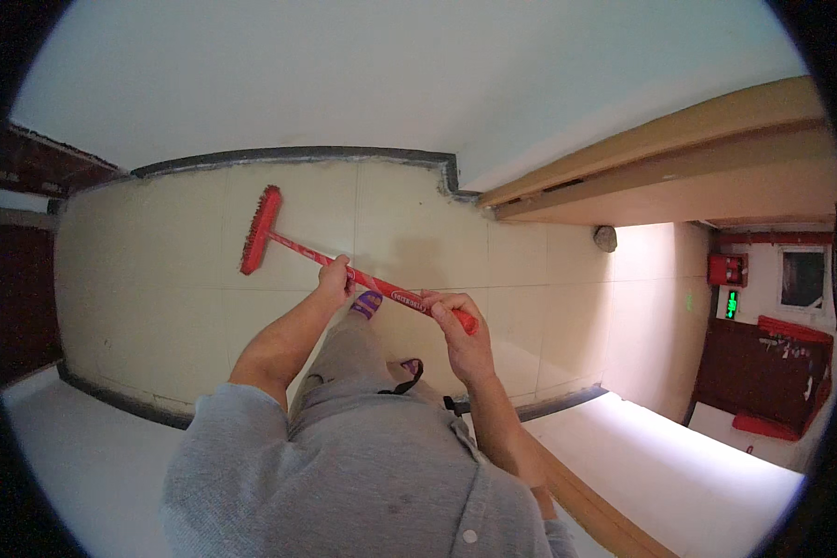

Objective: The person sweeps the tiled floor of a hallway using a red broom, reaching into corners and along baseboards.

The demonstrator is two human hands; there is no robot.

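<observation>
A red push broom slants across the picture in front of me, its bristled head at the left, over the pale tiled floor. Around the middle of the handle is closed my left hand. My right hand grips the handle near its end, at the right, with the rounded red tip sticking out past the fingers. The handle bears writing. Whether the bristles touch the floor I cannot tell. Below the handle my feet show in purple patterned footwear.
White walls with a dark baseboard run along both sides. A wooden door stands at the upper right, with a stone on the floor by it. Farther right are a red box, a green lit sign and a dark red door.
</observation>
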